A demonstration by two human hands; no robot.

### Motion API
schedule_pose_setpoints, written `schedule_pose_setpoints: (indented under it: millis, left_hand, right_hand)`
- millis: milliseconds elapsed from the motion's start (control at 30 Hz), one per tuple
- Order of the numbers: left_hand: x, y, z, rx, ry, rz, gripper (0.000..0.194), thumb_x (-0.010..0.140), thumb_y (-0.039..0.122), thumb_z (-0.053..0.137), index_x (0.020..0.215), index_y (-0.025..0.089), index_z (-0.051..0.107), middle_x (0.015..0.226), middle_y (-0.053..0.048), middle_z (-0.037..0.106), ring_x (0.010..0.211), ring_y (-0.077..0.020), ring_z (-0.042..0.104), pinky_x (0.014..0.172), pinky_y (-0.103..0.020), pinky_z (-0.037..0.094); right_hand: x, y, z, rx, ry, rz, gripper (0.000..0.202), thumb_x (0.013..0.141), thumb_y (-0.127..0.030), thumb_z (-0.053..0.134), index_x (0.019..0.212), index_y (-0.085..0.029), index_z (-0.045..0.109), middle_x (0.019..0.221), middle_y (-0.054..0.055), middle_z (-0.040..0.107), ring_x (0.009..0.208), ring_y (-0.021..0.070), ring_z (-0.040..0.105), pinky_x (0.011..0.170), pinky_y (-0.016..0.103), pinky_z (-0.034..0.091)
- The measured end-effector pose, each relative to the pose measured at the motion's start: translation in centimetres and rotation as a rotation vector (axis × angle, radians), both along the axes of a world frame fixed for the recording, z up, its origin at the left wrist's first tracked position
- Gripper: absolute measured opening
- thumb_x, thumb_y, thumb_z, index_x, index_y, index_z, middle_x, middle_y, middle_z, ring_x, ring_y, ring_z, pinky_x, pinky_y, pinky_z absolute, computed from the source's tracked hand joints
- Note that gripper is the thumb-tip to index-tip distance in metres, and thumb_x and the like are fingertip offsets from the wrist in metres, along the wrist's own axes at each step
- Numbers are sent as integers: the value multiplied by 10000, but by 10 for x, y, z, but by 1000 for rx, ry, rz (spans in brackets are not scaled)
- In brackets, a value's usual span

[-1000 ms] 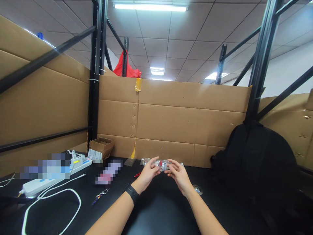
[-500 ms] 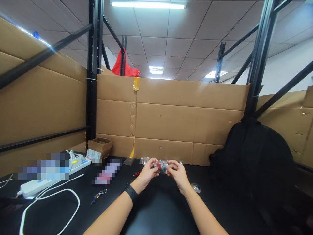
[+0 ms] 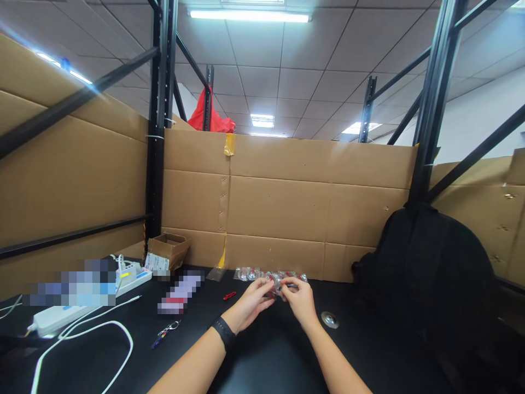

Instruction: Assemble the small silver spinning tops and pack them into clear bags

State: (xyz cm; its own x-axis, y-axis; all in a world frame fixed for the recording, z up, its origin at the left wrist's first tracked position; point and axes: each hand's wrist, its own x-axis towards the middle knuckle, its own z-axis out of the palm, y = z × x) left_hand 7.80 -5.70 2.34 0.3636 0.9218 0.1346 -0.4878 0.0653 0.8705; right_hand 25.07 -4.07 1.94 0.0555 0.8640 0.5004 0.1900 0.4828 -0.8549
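My left hand point(image 3: 251, 305) and my right hand point(image 3: 301, 304) meet near the middle of the black table. Between their fingertips is a small clear plastic packet point(image 3: 277, 291) with something red inside; the fingers cover much of it. Both hands are closed in a pinch. Just behind them, a row of similar clear packets point(image 3: 249, 273) lies along the foot of the cardboard wall, some showing red bits. A small red object point(image 3: 229, 295) rests left of my left hand, too small to name. To the right of my right wrist lies a round silvery metal piece point(image 3: 330, 320).
A keychain point(image 3: 166, 334) lies on the left, near a blurred flat item point(image 3: 180, 293). Farther left are a white power strip point(image 3: 57, 317) and a looped white cable point(image 3: 127, 328). An open cardboard box point(image 3: 174, 249) stands in the back corner. A black backpack point(image 3: 430, 273) fills the right.
Both hands have come slightly lower and nearer with the packet, which is now more covered by the fingers. More of the row of packets behind shows. The camera view has tilted slightly up.
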Motion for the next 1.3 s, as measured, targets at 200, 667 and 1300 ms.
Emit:
schedule_pose_setpoints:
  millis: [200,667,1300]
  left_hand:
    - [5,10,-11,36,-25,80,533,554,303,955,894,175,564,887,-15,659,849,-143,663,855,-277,493]
    - [6,5,-10,1,165,27,663,648,448,895,1135,219,507,924,-17,687,681,-96,624,571,-200,337]
    - [-15,9,0,744,687,417,267,896,278,613,1141,284,719,1026,-72,743,1017,-271,653,1019,-384,407]
  right_hand:
    - [-2,0,0,8,-3,-1,275,760,-444,723,792,-173,688,695,56,704,572,211,679,516,286,521]
    - [4,-5,9,111,-101,-5,269,840,-463,657,828,-196,624,759,41,672,598,188,651,540,288,518]
    - [26,-4,4,-470,-184,142,28,634,-203,620,616,-181,619,581,8,671,488,113,588,407,157,373]
